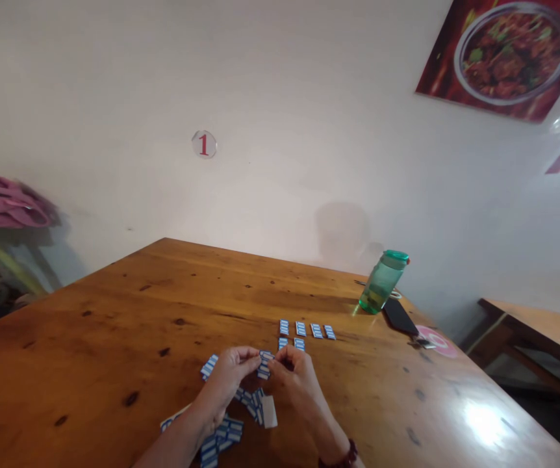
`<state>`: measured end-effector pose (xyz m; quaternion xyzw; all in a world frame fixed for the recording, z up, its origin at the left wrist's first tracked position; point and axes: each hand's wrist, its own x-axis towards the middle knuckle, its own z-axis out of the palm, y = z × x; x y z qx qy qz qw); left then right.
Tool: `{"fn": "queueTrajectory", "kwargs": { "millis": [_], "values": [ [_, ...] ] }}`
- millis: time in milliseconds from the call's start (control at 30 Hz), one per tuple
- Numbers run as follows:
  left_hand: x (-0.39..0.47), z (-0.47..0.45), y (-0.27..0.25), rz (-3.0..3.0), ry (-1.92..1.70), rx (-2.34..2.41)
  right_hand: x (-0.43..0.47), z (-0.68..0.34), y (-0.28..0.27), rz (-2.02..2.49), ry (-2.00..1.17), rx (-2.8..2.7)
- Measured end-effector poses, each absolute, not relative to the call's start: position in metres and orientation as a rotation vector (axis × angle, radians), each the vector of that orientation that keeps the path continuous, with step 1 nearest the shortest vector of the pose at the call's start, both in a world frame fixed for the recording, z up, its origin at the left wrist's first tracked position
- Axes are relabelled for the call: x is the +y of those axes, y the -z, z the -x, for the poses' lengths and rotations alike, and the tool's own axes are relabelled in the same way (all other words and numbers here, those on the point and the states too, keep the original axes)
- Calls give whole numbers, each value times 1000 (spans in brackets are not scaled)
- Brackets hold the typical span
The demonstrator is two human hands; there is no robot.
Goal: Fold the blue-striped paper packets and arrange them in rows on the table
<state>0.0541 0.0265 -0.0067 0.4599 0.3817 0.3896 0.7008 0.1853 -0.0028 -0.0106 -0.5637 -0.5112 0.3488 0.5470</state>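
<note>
Between my two hands is a small blue-and-white striped card (264,365), pinched at its edges above the wooden table. My left hand (229,377) grips its left side with thumb and forefinger. On the other side, the fingertips of my right hand (298,374) close on its right edge. Loose striped cards (221,437) lie in a pile under and around my left forearm, with one plain white piece (269,411) among them. Beyond my right hand, several similar cards (300,329) are laid out in two short rows. The print is too small to read.
A green water bottle (382,283) stands at the table's (187,279) far right. Beside it lie a black phone (399,316), keys (422,342) and a pink round mat (440,342). A wall rises behind the table. Another wooden table (547,325) is at right.
</note>
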Motion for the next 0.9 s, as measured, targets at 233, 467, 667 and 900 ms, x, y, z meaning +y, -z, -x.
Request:
{"fn": "queueTrajectory", "kwargs": {
  "millis": [233,467,667,900],
  "values": [
    [27,-56,8,-1029,-842,856,-3,-185,13,1350,-831,-1229],
    [32,-57,16,-1081,-845,839,1,-187,20,1379,-867,-1207],
    [34,-57,20,-1126,-829,840,2,-187,21,1371,-860,-1197],
    [35,-56,23,-1138,-827,824,2,-186,21,1388,-815,-1220]
  ]
}}
